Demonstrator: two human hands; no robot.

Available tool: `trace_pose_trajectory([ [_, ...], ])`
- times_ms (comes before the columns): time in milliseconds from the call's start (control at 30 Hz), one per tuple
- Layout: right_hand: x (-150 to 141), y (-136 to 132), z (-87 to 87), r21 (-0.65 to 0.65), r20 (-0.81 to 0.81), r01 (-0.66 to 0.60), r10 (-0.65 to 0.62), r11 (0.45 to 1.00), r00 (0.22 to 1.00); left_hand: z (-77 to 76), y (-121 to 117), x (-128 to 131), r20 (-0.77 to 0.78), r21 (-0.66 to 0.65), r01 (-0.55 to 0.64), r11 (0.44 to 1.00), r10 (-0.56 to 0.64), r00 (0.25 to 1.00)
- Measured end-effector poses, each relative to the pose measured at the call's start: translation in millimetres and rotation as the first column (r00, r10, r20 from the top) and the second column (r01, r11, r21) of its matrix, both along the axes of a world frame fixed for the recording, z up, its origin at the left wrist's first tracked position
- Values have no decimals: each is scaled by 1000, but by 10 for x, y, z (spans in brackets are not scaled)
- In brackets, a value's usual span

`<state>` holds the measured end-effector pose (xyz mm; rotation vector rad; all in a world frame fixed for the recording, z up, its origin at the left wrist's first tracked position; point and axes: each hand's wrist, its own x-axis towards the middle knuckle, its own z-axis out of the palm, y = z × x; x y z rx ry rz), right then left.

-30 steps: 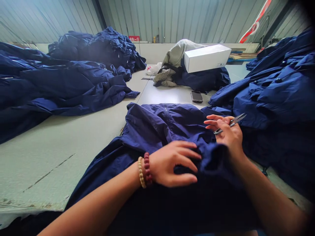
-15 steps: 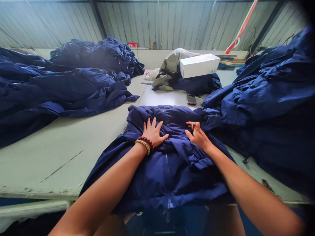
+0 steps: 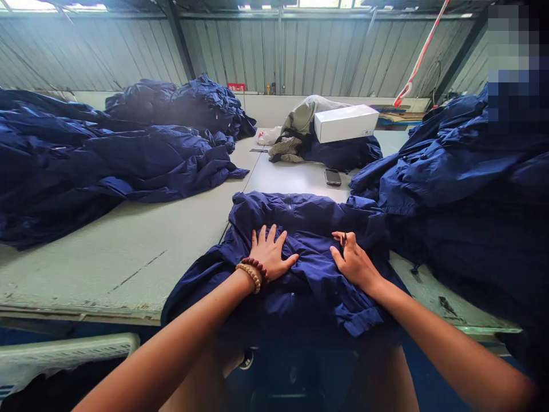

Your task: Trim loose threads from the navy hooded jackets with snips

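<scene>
A: What fills the place?

B: A shed with a ribbed metal wall (image 3: 274,51), and a long pale green worktop (image 3: 128,274) running away from the person. A red-and-white strap (image 3: 420,51) hangs at the upper right.

A: And on the worktop?

B: Heaps of navy jackets. A big heap (image 3: 86,163) lies on the left, another heap (image 3: 184,106) sits behind it, and a third heap (image 3: 463,194) rises on the right.

A: Anything further back?

B: A white cardboard box (image 3: 346,123) rests on a grey-green garment (image 3: 302,119) and a dark navy bundle (image 3: 343,151). A white plastic bag (image 3: 269,135) lies just to the left of them, and a black phone (image 3: 333,177) lies flat on the bare worktop in front.

A: Where's the piece being handled?

B: One navy jacket (image 3: 309,220) lies bunched at the near edge of the worktop, right in front of the person, with its lower part hanging over that edge.

A: The hands?

B: The left hand (image 3: 270,254) presses flat on the jacket, its fingers (image 3: 271,236) spread open and gripping nothing. Two beaded bracelets (image 3: 251,273) circle that wrist. The right hand (image 3: 354,264) rests on the jacket too, its fingers (image 3: 338,240) curled closed around a small dark pointed tip (image 3: 343,239). Too little of that shows to say what tool it is.
</scene>
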<state>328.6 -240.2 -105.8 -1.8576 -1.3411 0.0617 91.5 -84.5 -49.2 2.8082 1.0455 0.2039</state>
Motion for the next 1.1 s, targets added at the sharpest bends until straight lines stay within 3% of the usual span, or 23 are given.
trace_pose_trajectory([
  [100, -9, 109, 241, 60, -32, 19, -17, 998, 999, 206, 89, 171, 143, 50, -17, 999, 10, 990],
  [200, 1, 456, 508, 242, -94, 23, 0, 970, 996, 373, 307, 476, 295, 139, -9, 990, -33, 955],
  [267, 0, 727, 581, 354, -159, 33, 26, 935, 987, 394, 451, 692, 310, 133, -22, 991, -21, 950],
  [400, 23, 1084, 418, 430, -204, 103, -14, 897, 979, 230, 622, 1003, 351, 181, -65, 981, -3, 936],
  [533, 125, 1130, 213, 433, -177, 104, -29, 895, 984, 67, 715, 1094, 385, 132, -32, 991, -21, 923],
  [600, 186, 1124, 172, 413, -208, 117, -32, 903, 978, 47, 777, 1084, 534, 29, -16, 999, -1, 846],
  [667, 237, 1137, 152, 370, -271, 153, -51, 916, 961, 51, 856, 1055, 714, -153, 0, 988, 110, 692],
  [767, 281, 1170, 133, 315, -346, 189, -73, 930, 936, 63, 983, 1000, 809, -436, 27, 900, 379, 449],
  [833, 289, 1178, 126, 305, -363, 192, -73, 933, 929, 68, 1039, 973, 803, -511, 41, 859, 460, 378],
  [933, 288, 1172, 123, 313, -360, 180, -59, 932, 931, 74, 1037, 961, 816, -484, 99, 869, 408, 409],
  [1100, 312, 1209, 109, 268, -338, 192, -94, 944, 936, 67, 879, 976, 810, -316, 200, 928, 154, 566],
])
